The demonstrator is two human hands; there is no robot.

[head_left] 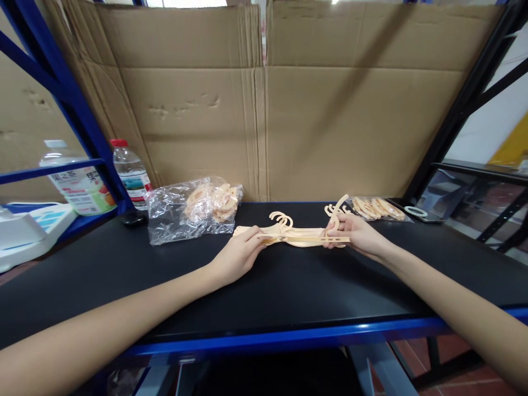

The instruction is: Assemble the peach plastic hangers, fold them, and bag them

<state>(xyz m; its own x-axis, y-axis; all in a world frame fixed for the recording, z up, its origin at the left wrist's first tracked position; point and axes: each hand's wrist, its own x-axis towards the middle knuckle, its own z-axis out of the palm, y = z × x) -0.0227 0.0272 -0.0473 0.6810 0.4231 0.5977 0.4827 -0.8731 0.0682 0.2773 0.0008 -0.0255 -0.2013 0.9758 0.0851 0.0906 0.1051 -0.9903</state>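
Observation:
Several cream plastic clothes hangers (303, 236) are together at the middle of the black table, hooks pointing up and away from me. My left hand (237, 256) is closed over their left end, its fingertips partly hidden. At the right end, my right hand (358, 234) grips a hanger, with a tall curved hook (339, 208) rising beside its thumb. Smaller hooks (281, 219) curl up between my two hands. How many hangers each hand holds I cannot tell.
A clear plastic bag (169, 217) with cream pieces lies behind my left hand; a packet of cream pieces (377, 209) lies back right. A red-capped bottle (132, 179) and a larger jug (78, 187) stand left. Cardboard (264, 121) walls the back; blue edging (264, 339) borders the front.

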